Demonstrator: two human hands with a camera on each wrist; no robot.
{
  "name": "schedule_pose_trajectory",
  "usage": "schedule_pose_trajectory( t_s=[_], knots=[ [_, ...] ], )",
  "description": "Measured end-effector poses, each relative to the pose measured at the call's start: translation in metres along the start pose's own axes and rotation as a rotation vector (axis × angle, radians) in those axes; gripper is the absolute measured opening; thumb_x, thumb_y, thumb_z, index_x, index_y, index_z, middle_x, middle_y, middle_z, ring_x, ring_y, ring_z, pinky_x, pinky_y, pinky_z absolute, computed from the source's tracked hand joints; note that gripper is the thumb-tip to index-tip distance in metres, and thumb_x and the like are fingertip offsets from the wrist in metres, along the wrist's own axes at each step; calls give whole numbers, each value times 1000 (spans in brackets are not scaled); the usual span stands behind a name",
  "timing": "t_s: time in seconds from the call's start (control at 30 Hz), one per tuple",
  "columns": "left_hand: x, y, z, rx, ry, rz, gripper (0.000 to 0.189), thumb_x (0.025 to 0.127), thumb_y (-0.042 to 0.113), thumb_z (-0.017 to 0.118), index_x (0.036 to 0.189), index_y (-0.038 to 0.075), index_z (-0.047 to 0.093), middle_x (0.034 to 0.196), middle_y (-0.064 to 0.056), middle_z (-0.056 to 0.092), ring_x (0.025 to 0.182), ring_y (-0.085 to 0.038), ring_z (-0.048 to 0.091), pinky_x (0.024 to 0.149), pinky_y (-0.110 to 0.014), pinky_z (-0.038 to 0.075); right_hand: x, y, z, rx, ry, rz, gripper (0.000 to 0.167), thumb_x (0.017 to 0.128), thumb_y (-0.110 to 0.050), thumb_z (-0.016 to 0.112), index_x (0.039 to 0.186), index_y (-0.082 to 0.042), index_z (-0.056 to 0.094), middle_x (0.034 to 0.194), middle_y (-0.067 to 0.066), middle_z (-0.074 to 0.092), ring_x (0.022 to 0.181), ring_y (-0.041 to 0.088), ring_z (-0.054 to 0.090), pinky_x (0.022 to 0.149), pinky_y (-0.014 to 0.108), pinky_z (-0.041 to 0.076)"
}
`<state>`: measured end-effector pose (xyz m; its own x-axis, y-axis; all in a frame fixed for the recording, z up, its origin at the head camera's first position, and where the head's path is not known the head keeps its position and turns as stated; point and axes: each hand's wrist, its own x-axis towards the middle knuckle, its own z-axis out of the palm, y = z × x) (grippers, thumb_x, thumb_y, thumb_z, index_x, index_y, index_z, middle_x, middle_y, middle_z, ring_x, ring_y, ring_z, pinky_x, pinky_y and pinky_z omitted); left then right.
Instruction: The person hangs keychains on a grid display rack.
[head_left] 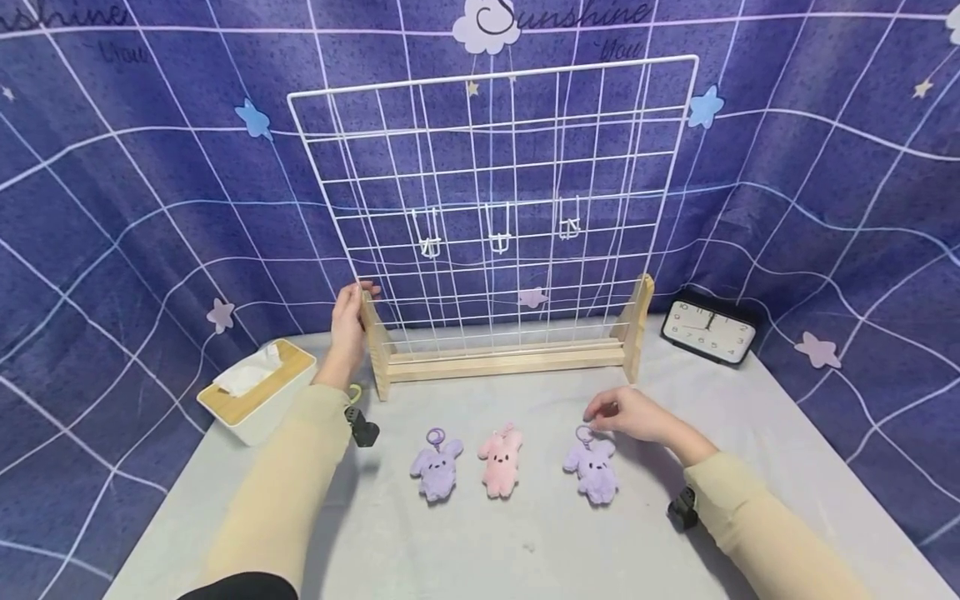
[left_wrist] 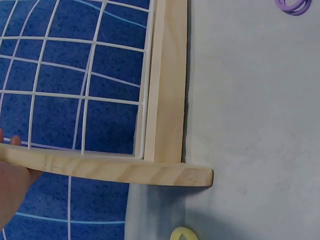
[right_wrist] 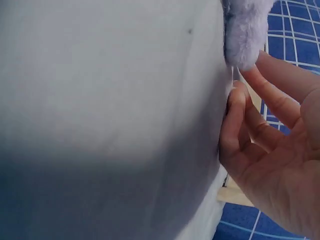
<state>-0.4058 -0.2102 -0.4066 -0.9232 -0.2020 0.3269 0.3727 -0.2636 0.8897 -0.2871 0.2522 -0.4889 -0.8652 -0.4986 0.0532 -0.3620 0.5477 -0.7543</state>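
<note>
Two purple plushes [head_left: 596, 473] [head_left: 437, 473] | one pink plush [head_left: 500, 465] | three hooks [head_left: 430, 247] [head_left: 499, 242] [head_left: 570, 228] | one rack [head_left: 510, 364]

Left hand [head_left: 348, 321] gripping stand [head_left: 506, 363], right hand [head_left: 633, 414] at purple plush [head_left: 596, 477]

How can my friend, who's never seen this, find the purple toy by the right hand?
Find the big white wire grid in its wooden stand. On the pale tabletop in front, follow the row past the leftmost purple toy and the pink toy to its right end. The rightmost purple toy is it: unlike its neighbours, it has the right hand at its ring.
</note>
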Motion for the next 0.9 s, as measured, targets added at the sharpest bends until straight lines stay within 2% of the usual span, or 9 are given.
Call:
schedule_pose_trajectory(
  t_s=[0.07,0.2,0.37,0.5,0.73,0.9],
  knots=[
    [0,-1,1,-7,7,8,23,111,16,40,114,0,56,104,-7,67,105,-25,58,89,-24,43,2,0,0,-11,-12,-2,12,86,-4,78,97,0,74,85,5,70,77,14,61,74,27,49],
    [1,-3,2,-28,5,24,20,110,11,41,113,-2,56,100,-9,67,97,-25,62,88,-25,46,4,0,2,-54,-6,-1,10,85,-5,79,93,-2,73,76,-3,63,70,9,55,71,26,46],
    [1,-3,2,-36,4,30,21,110,10,41,112,-2,58,96,-8,69,97,-26,62,92,-29,46,4,-4,5,-83,27,1,11,83,-2,80,89,-3,71,72,-5,59,69,8,53,72,29,45],
    [2,-3,1,-31,7,27,20,110,10,41,111,-1,58,96,-8,69,95,-23,63,98,-34,44,5,-7,8,-96,38,26,12,82,-1,80,86,-4,69,70,-5,57,68,9,52,71,30,44],
    [1,-5,-1,-21,6,-5,19,110,11,41,111,2,58,97,-8,69,99,-26,62,90,-24,46,7,-8,12,-153,40,97,13,81,-2,80,78,-8,69,70,-6,63,68,9,54,74,34,47],
    [-1,-4,-1,-14,9,-10,19,110,10,40,112,2,57,95,-4,69,99,-25,62,90,-23,45,7,-8,12,-182,18,86,11,83,-4,78,78,-8,70,71,-7,64,68,9,56,74,34,48]
  ],
)
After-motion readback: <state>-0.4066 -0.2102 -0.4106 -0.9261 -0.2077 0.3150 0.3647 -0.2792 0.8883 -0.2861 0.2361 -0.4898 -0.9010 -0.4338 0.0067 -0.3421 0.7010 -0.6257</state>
